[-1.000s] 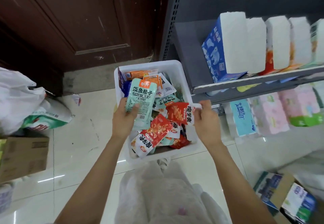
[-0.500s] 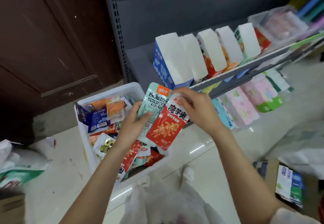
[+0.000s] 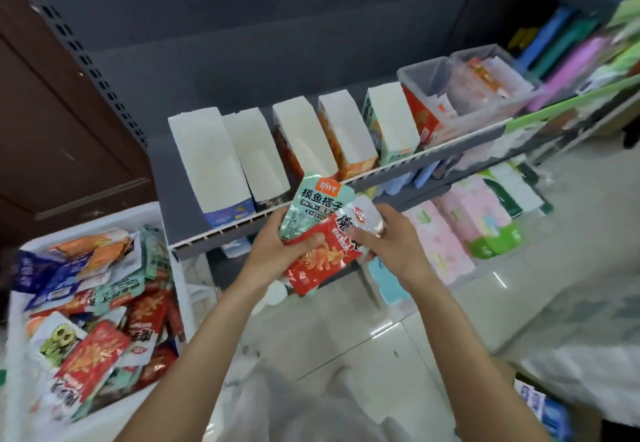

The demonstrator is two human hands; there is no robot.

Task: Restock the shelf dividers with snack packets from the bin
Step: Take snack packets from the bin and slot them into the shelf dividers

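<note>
Packets, a green packet and a red packet, sit pinched between left hand and right hand, each grip curled closed on them, lifted before the shelf to sort.

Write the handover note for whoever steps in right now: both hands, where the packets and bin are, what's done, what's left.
Left hand: grip on the mint-green packet and the red packet, thumb across the red one.
Right hand: grip on the red packet's white top end.
Both packets are held together in front of the shelf edge, below the white dividers.
White bin sits on the floor at left, full of mixed packets.
Done: two packets lifted out of the bin.
Left: neither is in a divider yet; sort them into matching slots, then empty the bin.
</note>
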